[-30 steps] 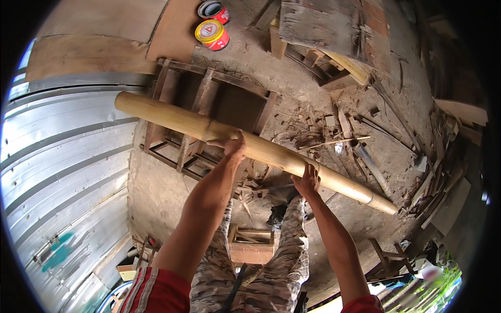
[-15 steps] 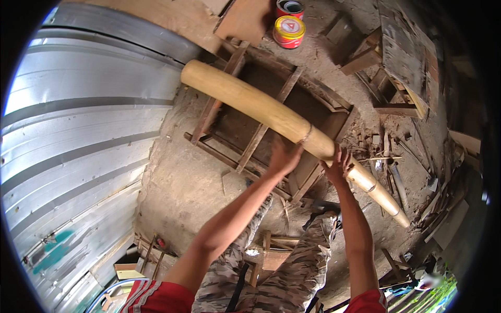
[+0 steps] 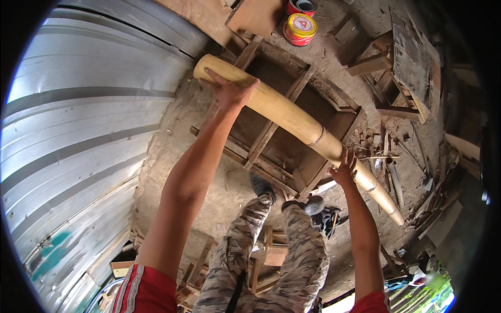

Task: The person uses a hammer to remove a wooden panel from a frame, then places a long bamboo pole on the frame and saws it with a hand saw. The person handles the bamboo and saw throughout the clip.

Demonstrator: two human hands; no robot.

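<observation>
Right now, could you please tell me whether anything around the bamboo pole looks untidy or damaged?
Yes: wood scraps lie scattered near the thinner end of the bamboo pole, and the upper-right board looks worn and patchy.

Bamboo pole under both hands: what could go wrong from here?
It might roll or slip: the left hand lies spread over the round, thick end of the bamboo pole. The slim end, beyond the right hand, could snag among the wood scraps. And the left shoe, close to the wooden frame, might catch on it.
</observation>
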